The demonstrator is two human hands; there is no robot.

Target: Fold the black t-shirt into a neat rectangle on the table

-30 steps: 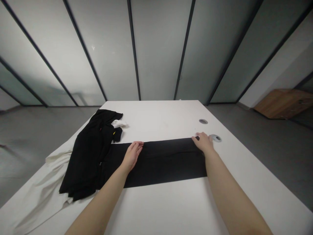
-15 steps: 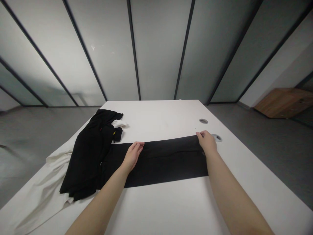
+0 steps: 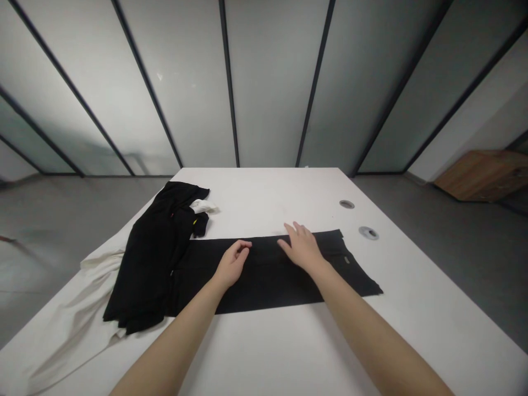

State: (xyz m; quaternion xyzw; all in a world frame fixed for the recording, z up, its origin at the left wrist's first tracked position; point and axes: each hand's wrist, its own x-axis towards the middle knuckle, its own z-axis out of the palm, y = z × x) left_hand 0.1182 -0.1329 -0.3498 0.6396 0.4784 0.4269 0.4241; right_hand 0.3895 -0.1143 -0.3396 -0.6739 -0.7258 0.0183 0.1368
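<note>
A black garment (image 3: 272,286) lies flat as a long strip across the table, a small pale label near its right end. At its far edge my left hand (image 3: 233,265) is closed, thumb and fingers pinching the cloth. My right hand (image 3: 303,246) hovers over the same strip, right of the left hand, with its fingers apart and nothing held. The strip's left end meets a heap of black clothes (image 3: 142,269); how they overlap is hard to see.
White cloth (image 3: 78,324) spreads under and beside the heap at the table's left edge. A smaller white piece (image 3: 204,206) pokes out behind it. Two round grommets (image 3: 368,232) sit in the white table (image 3: 264,352) on the right. Frosted panels (image 3: 268,82) stand beyond.
My right hand has let go of the strip's far right corner and moved left over the cloth, opening its fingers. The right end now lies bare. My left hand has barely shifted.
</note>
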